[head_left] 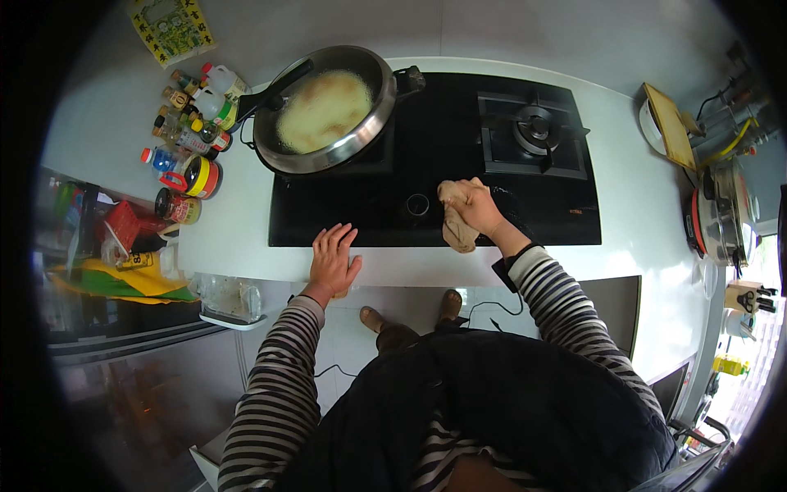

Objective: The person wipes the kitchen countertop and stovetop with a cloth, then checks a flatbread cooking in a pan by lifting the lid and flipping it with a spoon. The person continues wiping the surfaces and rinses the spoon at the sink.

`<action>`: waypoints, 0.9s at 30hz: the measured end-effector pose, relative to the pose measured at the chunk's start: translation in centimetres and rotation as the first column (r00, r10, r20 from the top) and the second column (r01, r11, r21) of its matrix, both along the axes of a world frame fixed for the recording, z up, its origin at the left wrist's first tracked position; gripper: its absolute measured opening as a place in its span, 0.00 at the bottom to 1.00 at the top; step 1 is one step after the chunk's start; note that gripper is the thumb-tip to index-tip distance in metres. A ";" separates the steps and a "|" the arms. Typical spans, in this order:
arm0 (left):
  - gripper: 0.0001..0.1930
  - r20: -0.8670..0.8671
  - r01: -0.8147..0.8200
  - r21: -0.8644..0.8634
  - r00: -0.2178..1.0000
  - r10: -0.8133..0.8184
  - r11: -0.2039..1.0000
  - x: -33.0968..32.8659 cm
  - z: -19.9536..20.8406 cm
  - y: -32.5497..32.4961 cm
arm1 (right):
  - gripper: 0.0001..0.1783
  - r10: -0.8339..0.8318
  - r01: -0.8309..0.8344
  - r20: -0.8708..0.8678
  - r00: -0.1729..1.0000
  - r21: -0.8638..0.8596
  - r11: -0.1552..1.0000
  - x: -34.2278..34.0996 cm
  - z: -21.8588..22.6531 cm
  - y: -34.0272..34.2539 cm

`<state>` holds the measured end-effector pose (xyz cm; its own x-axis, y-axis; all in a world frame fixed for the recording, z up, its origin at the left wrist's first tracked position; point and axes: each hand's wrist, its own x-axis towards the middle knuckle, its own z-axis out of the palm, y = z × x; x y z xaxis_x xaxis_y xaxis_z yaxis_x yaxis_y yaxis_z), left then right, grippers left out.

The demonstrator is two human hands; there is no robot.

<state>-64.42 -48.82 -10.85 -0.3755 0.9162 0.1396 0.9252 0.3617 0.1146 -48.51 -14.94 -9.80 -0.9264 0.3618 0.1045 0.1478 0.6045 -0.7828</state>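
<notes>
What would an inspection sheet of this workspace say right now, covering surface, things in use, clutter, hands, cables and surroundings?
Surface: black cooktop set in a white counter.
Things in use: beige cloth, bunched on the cooktop's front part; wide metal pan over the left burner, holding pale, frothy liquid; right burner with no pot on it.
Clutter: bottles and jars crowded at the counter's left end.
Hands: right hand grips the cloth; left hand is at the cooktop's front edge, fingers extended, holding nothing.
Cables: dark cable on the floor near the feet; where it leads cannot be told.
Surroundings: wooden board leaning at the right; knife block nearer the window.
</notes>
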 end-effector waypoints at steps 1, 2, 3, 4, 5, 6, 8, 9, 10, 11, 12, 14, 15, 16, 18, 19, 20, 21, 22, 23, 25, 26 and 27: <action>0.29 0.009 0.000 0.005 1.000 0.000 1.000 0.0 0.0 0.0 | 0.15 -0.082 0.081 -0.008 0.997 -0.050 0.995 -0.2 -0.1 0.1; 0.29 0.013 -0.004 -0.001 1.000 0.004 1.000 0.0 0.1 0.0 | 0.15 -0.148 0.142 -0.059 0.987 -0.098 0.985 -0.1 -0.2 0.1; 0.29 0.015 -0.005 -0.002 1.000 0.005 1.000 0.0 0.0 0.1 | 0.16 -0.205 0.201 -0.086 0.975 -0.055 0.978 0.3 -0.2 -0.1; 0.30 0.011 -0.013 -0.016 1.000 0.014 1.000 0.1 0.0 0.0 | 0.17 -0.188 0.185 -0.086 0.978 -0.034 0.982 0.9 -0.2 -0.2; 0.30 0.001 -0.027 -0.049 1.000 0.027 0.998 0.0 0.0 0.0 | 0.18 -0.164 0.164 -0.098 0.982 -0.007 0.986 1.8 -0.2 -0.5; 0.30 0.008 -0.023 -0.032 1.000 0.023 0.999 0.0 0.0 0.0 | 0.19 -0.175 0.176 -0.060 0.983 0.019 0.984 2.6 -0.1 -0.7; 0.30 0.000 -0.032 -0.052 0.999 0.032 0.998 0.0 0.0 0.0 | 0.21 -0.058 0.083 -0.221 0.974 0.104 0.991 3.3 0.0 -1.1; 0.30 -0.004 -0.035 -0.054 0.999 0.035 0.998 0.0 0.0 -0.1 | 0.21 -0.060 0.089 -0.235 0.970 0.112 0.990 3.2 0.0 -1.2; 0.30 0.013 -0.031 -0.038 0.999 0.032 0.999 0.0 0.0 -0.1 | 0.21 -0.035 0.069 -0.234 0.972 0.140 0.988 3.0 -0.1 -1.3; 0.30 0.016 -0.032 -0.038 0.999 0.032 0.999 0.0 0.0 -0.1 | 0.22 -0.046 0.079 -0.227 0.973 0.142 0.987 2.4 -0.3 -1.1; 0.30 0.008 -0.037 -0.054 0.999 0.037 0.998 0.0 0.0 -0.1 | 0.21 -0.097 0.113 -0.151 0.984 0.102 0.988 1.8 -0.5 -0.9; 0.30 0.020 -0.026 -0.033 0.999 0.026 0.999 0.0 0.1 -0.1 | 0.19 -0.208 0.210 -0.036 0.978 0.063 0.976 0.5 -1.1 -0.4; 0.30 0.010 -0.036 -0.052 0.999 0.037 0.998 0.0 0.1 -0.1 | 0.17 -0.254 0.259 -0.101 0.962 0.035 0.965 0.2 -1.4 -0.2; 0.30 0.013 -0.027 -0.024 1.000 0.028 0.999 0.0 0.2 -0.1 | 0.16 -0.318 0.329 -0.118 0.941 0.088 0.940 0.2 -1.5 0.0; 0.30 0.007 -0.029 -0.039 1.000 0.029 0.999 0.0 0.1 -0.1 | 0.16 -0.432 0.460 -0.173 0.885 0.182 0.869 0.7 -1.3 0.3; 0.30 0.015 -0.021 -0.017 1.000 0.022 1.000 -0.1 0.1 -0.1 | 0.18 -0.499 0.515 -0.128 0.857 0.251 0.820 1.3 -0.9 0.5; 0.30 0.015 -0.022 -0.014 1.000 0.022 1.000 -0.1 0.0 -0.1 | 0.16 -0.568 0.592 -0.168 0.805 0.173 0.787 1.8 -0.4 0.2; 0.30 0.011 -0.035 -0.032 0.999 0.035 0.999 -0.1 -0.1 -0.1 | 0.14 -0.592 0.631 -0.251 0.766 0.112 0.768 2.0 0.2 -0.1; 0.29 0.011 -0.027 -0.005 1.000 0.027 1.000 0.0 -0.1 -0.1 | 0.12 -0.680 0.703 -0.249 0.690 0.005 0.711 1.9 0.7 -0.7; 0.29 0.005 -0.025 -0.005 1.000 0.025 1.000 -0.1 -0.2 -0.2 | 0.10 -0.543 0.528 -0.232 0.807 -0.130 0.839 1.7 1.3 -1.6; 0.29 0.007 -0.025 0.000 1.000 0.025 1.000 0.0 -0.2 -0.2 | 0.10 -0.180 0.191 -0.170 0.969 0.051 0.980 0.5 2.1 -3.8; 0.29 0.015 -0.022 0.003 1.000 0.022 1.000 0.0 -0.2 -0.2 | 0.12 0.091 0.098 -0.462 0.882 0.368 0.925 -1.4 2.1 -4.9; 0.29 0.009 -0.028 -0.009 1.000 0.028 1.000 -0.1 -0.1 -0.2 | 0.20 0.166 -0.056 -0.133 0.977 0.592 0.804 -1.2 2.0 -6.6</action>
<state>-64.56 -49.01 -10.97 -0.4020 0.9067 0.1278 0.9138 0.3884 0.1193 -49.71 -21.58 -7.82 -0.9041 0.0778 0.4202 -0.0497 0.9575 -0.2841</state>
